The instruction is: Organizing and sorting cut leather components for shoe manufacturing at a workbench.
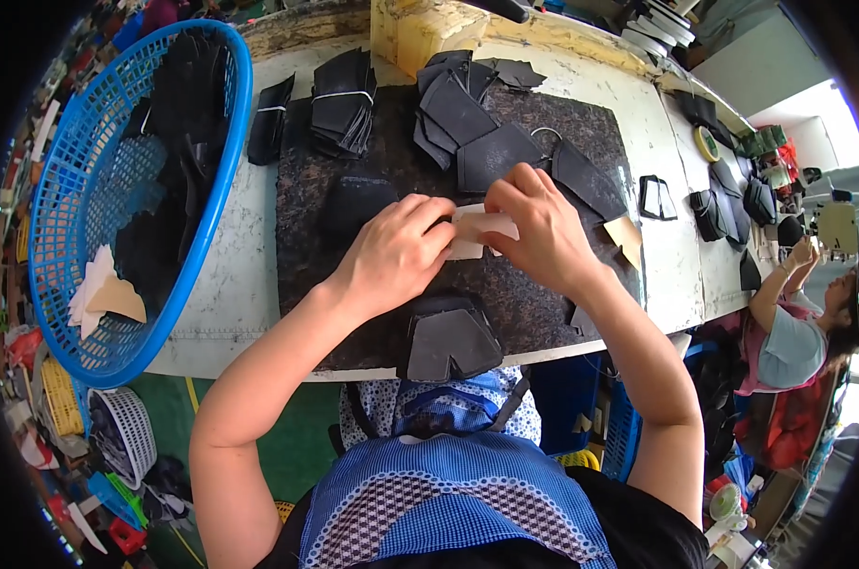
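Observation:
Between my two hands is a small, pale, thin piece (472,232), cream and white, partly hidden by my fingers. My left hand (396,247) is closed with its fingertips on the piece's left side. From the right, my right hand (543,228) pinches its other side with thumb and bent fingers. Both hands are over a dark, worn board (306,275) on the white table. A dark flat cut piece (358,199) lies beside my left hand. Close to my body rests a stack of dark notched pieces (453,343) at the table's front edge.
A big blue basket (235,161) with dark pieces stands at left. Banded dark stacks (344,100) and fanned loose pieces (458,119) lie at the back, near a yellowish block (424,33). A tan scrap (626,239) lies to the right. Another person (794,332) works far right.

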`<state>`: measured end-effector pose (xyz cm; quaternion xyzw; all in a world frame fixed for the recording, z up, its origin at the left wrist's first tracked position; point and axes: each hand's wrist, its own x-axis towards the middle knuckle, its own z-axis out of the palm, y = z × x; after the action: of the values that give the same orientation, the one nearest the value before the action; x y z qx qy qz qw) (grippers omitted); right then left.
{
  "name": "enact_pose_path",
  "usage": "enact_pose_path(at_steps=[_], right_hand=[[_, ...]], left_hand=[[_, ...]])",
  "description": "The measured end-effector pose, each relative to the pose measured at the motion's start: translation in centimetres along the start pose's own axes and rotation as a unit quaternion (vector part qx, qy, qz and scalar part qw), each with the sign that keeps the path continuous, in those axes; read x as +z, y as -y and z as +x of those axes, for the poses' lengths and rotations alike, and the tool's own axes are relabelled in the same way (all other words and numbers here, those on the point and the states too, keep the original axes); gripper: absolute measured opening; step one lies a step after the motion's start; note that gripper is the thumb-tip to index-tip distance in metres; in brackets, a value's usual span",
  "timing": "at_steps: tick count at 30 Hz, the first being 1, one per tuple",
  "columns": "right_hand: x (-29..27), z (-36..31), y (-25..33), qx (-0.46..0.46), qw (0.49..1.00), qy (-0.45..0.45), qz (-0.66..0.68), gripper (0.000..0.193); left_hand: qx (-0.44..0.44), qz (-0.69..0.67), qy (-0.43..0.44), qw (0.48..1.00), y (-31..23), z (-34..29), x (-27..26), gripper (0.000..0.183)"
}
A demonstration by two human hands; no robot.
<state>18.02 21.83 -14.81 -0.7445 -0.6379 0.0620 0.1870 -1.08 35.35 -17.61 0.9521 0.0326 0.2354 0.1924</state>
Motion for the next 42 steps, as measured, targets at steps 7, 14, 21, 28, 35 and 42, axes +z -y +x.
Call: enact_pose_path(at_steps=[7, 14, 21, 28, 35, 42], right_hand=[[-0.6, -1.1, -3.0, 0.198, 0.906, -0.080, 0.366, 0.010], [-6.0, -4.6, 5.2, -0.013, 0.948, -0.176, 0.265, 0.009], [-7.3, -6.6, 5.8, 0.160, 0.782, 0.034, 0.601, 0.013], [-9.2, -8.3, 7.1, 0.019, 0.774, 0.319, 0.547, 0.007], [-7.2, -10.6, 7.5, 0.057, 0.701, 0.345, 0.621, 0.020], [-4.1, -13.1, 7.1, 0.118, 0.629, 0.228, 0.734, 0.008]], left_hand=[[0.036, 0.006, 0.029, 0.999, 1.1, 1.0, -0.4, 0.028], [-0.075, -0.308, -0.094, 0.944, -6.3, 3.6, -5.4, 0.036], [-0.130, -0.390, 0.028, 0.911, -7.8, 2.0, -7.8, 0.012], [-0.181, -0.593, 0.335, 0.709, -8.8, 1.2, -8.3, 0.035], [-0.125, -0.498, 0.275, 0.813, -10.7, 0.8, -8.8, 0.066], [0.248, -0.084, -0.074, 0.962, -13.9, -4.6, -8.7, 0.013]])
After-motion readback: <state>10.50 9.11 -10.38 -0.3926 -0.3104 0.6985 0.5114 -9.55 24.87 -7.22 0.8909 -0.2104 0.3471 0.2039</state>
